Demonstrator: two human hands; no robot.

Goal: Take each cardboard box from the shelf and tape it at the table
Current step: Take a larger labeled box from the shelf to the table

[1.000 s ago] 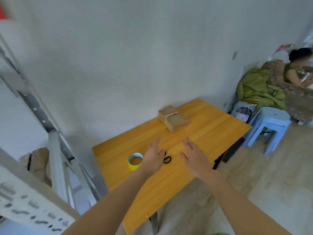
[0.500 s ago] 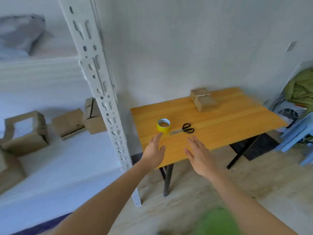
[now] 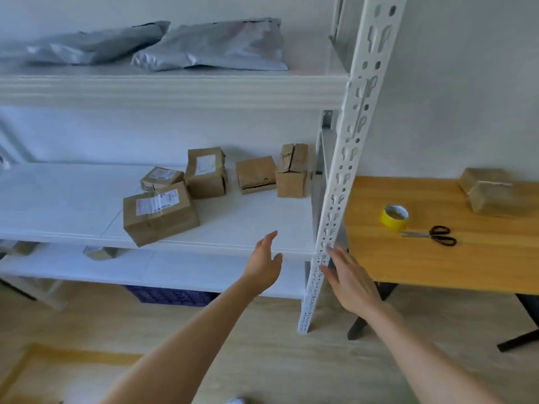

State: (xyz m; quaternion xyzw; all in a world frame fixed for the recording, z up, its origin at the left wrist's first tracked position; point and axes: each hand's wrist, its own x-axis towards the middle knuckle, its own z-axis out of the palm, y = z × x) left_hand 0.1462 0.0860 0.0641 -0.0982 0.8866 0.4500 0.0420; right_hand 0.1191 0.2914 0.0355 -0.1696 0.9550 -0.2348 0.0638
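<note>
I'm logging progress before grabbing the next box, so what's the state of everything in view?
Left hand: open, empty.
Right hand: open, empty.
Five brown cardboard boxes: on white shelf, not yet taken.
Two brown cardboard boxes: touching, on wooden table.
Yellow tape roll: lying flat, untouched.
Black-handled scissors: closed, lying flat.

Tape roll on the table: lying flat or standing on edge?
Lying flat: the yellow tape roll rests on the table with its core hole facing up.
</note>
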